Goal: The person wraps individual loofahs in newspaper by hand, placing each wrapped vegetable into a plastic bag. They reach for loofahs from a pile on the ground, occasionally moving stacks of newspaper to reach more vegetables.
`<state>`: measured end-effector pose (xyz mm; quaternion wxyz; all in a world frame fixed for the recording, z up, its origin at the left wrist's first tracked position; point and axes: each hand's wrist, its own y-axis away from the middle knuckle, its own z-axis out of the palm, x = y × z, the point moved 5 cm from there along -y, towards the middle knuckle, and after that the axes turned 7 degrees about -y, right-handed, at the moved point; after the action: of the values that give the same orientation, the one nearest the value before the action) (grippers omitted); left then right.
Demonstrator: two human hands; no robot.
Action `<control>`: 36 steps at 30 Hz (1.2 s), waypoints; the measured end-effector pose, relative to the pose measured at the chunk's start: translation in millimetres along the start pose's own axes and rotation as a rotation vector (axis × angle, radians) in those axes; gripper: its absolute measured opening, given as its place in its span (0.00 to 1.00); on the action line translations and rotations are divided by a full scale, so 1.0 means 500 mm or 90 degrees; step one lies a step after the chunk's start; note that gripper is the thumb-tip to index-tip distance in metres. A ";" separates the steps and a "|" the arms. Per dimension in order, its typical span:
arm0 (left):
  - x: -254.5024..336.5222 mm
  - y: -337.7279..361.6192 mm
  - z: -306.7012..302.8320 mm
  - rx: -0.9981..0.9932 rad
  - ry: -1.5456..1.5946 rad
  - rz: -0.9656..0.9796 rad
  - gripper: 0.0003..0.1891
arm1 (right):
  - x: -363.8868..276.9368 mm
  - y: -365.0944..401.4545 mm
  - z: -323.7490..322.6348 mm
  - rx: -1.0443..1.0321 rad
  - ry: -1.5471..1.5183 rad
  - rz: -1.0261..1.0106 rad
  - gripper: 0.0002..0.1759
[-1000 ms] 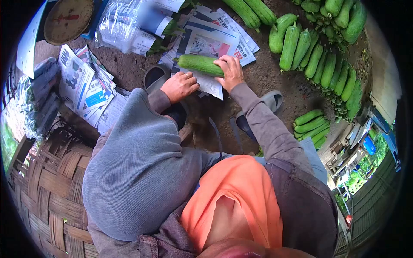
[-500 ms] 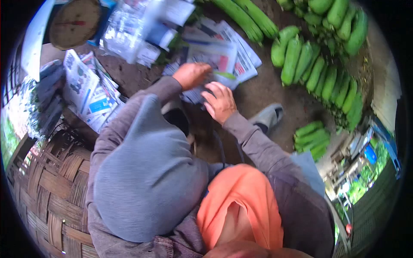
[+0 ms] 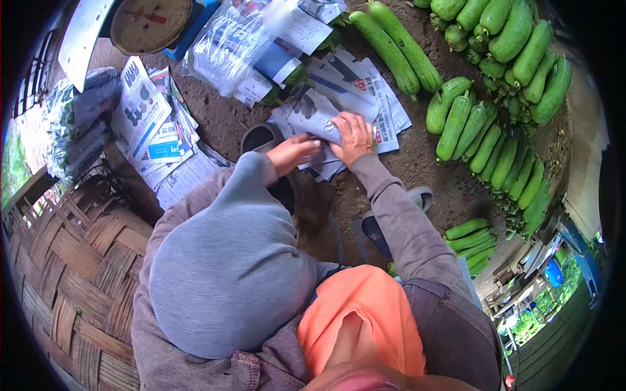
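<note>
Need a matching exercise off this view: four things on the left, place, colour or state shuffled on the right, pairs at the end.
Things
1. Newspaper roll
2. Plastic sheeting
3. Shirt
4. Gourds

Place, colour or state
A. Orange, at the wearer's chest
B. Green, lined up on the soil
C. Under the right hand
D. See-through and crumpled

Pairs: 1-C, 2-D, 3-A, 4-B

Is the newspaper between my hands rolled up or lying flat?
Rolled up: the newspaper curves into a tube under the right hand.
</note>
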<state>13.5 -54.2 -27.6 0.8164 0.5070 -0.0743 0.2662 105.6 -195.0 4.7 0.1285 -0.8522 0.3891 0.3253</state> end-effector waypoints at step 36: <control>0.225 0.149 -0.339 0.744 -0.443 0.568 0.13 | -0.212 -0.122 0.055 -0.039 -0.481 0.163 0.27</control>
<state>45.7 158.9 -5.2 0.1672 0.8279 -0.3678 0.3891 87.1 -80.0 51.3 0.1954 -0.6204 0.4075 0.6409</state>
